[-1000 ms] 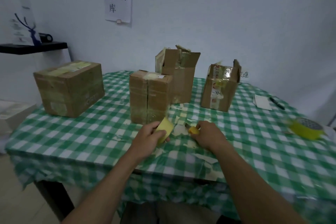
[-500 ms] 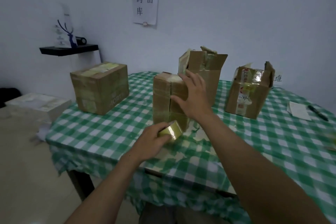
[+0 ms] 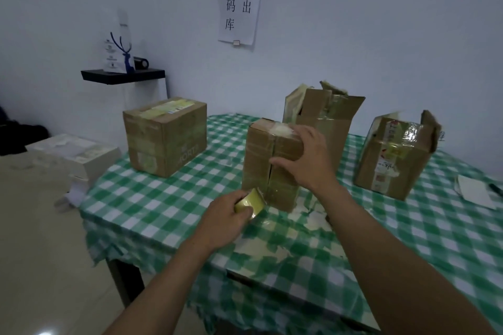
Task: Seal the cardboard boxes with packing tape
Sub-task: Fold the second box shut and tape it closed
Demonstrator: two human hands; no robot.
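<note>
From the head camera: the right hand [image 3: 307,160] is planted on the tall narrow brown cardboard box [image 3: 261,160] standing upright mid-table, fingers spread over its top right corner and thumb pressed to the front face beside the vertical seam. Open palm, flat grip, nothing pinched inside it. Down at the foot of that box, the left hand [image 3: 226,215] is clamped around a small roll of yellowish packing tape [image 3: 249,202], the roll tilted and sitting just beside the box's lower front corner; whether the tape end touches the cardboard, I cannot tell.

All of this rests on a table under a green-and-white checked tablecloth [image 3: 168,198]. Toward the table's far left corner sits a wide brown cardboard box [image 3: 166,136], closed, with pale yellowish tape along its top. Right behind the held box stands an open brown cardboard box with ragged raised flaps [image 3: 326,114]. Toward the far right edge there is a brown cardboard box wrapped in glossy clear tape [image 3: 394,155], one flap sticking up. At the right edge lie a white slip of paper [image 3: 473,190] and a dark pen [image 3: 495,189] just beside it. Pale torn scraps of tape backing [image 3: 313,217] litter the cloth at the near side of the held box.
</note>
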